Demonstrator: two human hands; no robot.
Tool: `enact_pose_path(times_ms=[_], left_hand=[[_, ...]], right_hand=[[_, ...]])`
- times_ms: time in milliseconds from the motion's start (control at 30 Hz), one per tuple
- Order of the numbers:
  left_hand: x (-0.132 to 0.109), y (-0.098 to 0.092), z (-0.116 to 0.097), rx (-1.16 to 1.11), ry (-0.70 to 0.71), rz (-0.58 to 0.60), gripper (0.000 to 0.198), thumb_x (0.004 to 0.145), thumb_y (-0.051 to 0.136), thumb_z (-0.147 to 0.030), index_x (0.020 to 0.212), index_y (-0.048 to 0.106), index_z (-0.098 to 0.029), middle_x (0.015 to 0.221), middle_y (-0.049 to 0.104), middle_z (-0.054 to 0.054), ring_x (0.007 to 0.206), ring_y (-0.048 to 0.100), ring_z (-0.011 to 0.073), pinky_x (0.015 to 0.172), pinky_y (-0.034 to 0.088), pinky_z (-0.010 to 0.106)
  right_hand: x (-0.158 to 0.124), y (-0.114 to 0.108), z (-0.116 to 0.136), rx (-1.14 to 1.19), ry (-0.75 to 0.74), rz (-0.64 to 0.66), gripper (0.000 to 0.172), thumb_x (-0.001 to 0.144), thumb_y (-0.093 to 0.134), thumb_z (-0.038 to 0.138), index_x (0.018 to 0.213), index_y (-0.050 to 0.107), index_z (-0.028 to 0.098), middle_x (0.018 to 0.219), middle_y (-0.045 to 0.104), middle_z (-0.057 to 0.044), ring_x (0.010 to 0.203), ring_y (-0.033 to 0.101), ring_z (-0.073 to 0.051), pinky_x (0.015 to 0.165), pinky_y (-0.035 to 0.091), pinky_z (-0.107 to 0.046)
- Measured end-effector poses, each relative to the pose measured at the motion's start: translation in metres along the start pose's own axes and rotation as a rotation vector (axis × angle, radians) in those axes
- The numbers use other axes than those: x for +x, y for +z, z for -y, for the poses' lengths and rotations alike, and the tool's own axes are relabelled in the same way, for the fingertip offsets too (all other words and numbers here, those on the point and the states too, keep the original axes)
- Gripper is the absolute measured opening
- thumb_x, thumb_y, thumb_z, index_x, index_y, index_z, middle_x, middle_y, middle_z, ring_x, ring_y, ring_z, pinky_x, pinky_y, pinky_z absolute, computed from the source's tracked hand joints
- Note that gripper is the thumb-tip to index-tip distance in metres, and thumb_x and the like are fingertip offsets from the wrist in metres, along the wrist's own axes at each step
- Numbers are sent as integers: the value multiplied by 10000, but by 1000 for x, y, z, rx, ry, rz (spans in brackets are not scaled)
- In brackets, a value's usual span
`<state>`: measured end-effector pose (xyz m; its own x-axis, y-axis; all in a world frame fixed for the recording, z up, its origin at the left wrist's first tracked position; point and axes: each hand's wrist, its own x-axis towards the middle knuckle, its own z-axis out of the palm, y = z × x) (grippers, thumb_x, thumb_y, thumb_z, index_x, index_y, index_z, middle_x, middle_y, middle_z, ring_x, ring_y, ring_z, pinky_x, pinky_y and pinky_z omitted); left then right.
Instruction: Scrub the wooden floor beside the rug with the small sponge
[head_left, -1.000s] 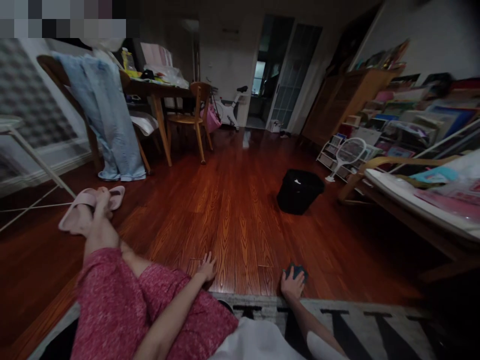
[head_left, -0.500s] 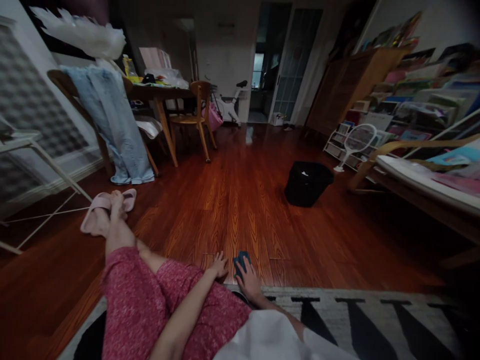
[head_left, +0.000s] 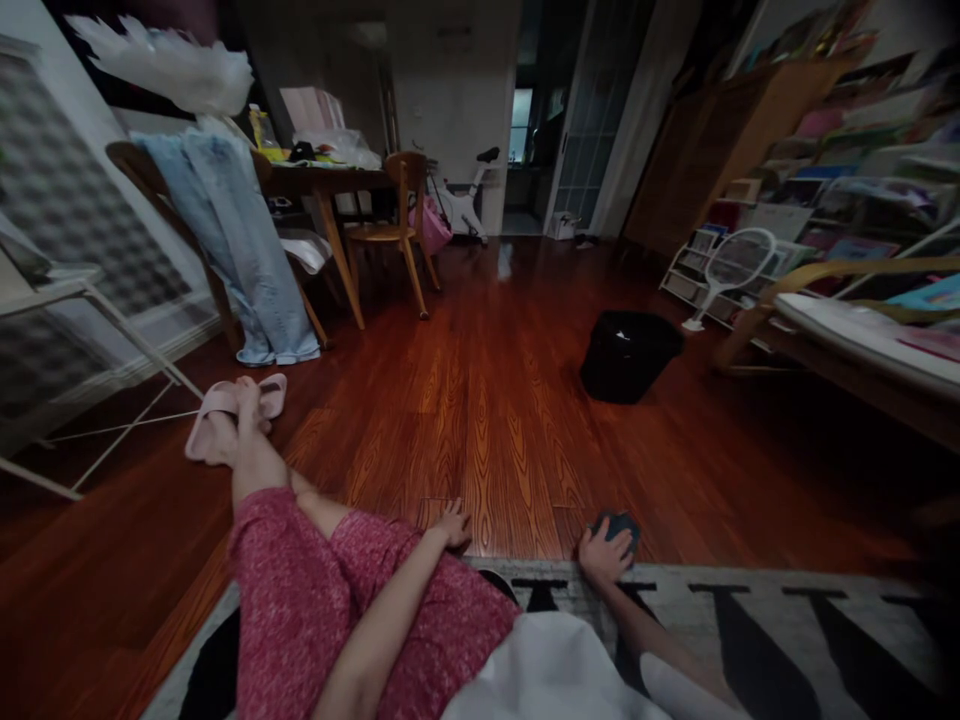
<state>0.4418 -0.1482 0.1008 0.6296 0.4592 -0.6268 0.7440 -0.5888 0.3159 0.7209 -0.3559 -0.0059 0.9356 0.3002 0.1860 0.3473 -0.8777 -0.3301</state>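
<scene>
A dark teal cloth (head_left: 624, 532) lies on the reddish wooden floor (head_left: 495, 440), near the edge of the grey and black patterned rug (head_left: 675, 600). My right hand (head_left: 606, 550) presses on the cloth from above, fingers spread over it. To the left, my left hand (head_left: 452, 525) rests on the floor beside my legs, its fingers apart and nothing in it. Pink patterned shorts (head_left: 300, 600) cover my thighs, and my crossed feet are in pink slippers (head_left: 210, 420).
A black bin (head_left: 630, 355) stands on the floor ahead to the right. Jeans (head_left: 225, 240) hang over a chair by the wooden table (head_left: 300, 182). A white-framed rack (head_left: 97, 300) is at left, a bench (head_left: 847, 330) at right, a white racket-shaped object (head_left: 739, 262) near the shelves.
My right hand and the cloth have slid to the right along the floor, away from my left hand. The view has shifted slightly; my left hand stays by my legs.
</scene>
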Motion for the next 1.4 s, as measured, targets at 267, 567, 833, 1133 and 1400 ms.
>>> enact_pose_path(times_ms=[267,567,833,1133,1400], left_hand=[[-3,0,-2,-4,2,-7,746,867,476,-486,1537,342,-187,1671,10,123,1521,37,330,1214,150,512],[-5,0,-3,-11,-7,-18,744,856,494,-449,1544,332,-218,1674,11,103,1522,52,324,1199,197,534],[-3,2,-5,-16,-17,-19,716,861,508,-486,1506,392,-195,1671,44,124,1519,47,349,1203,163,554],[3,9,-14,18,-55,32,1007,771,534,-592,1600,129,-189,1662,-82,133,1496,-95,379,1185,124,608],[1,9,-17,2,-63,35,1042,731,546,-545,1599,111,-168,1646,-141,130,1489,-114,379,1195,98,577]], right_hand=[[-115,23,114,65,-623,323,599,958,359,405,1516,412,194,1619,287,-162,1509,214,-293,1184,203,-543],[-20,-13,61,168,-1166,591,522,952,435,428,1460,489,320,1610,346,-44,1476,300,-206,1195,263,-411],[59,-13,-63,24,-298,143,595,954,276,429,1462,492,205,1581,352,-160,1464,317,-283,1135,327,-524],[-4,18,43,100,-54,-20,660,974,184,415,1508,402,94,1591,260,-280,1497,191,-370,1107,247,-663],[-35,18,82,46,-616,285,587,976,300,426,1494,452,194,1599,330,-169,1490,270,-281,1180,239,-527]])
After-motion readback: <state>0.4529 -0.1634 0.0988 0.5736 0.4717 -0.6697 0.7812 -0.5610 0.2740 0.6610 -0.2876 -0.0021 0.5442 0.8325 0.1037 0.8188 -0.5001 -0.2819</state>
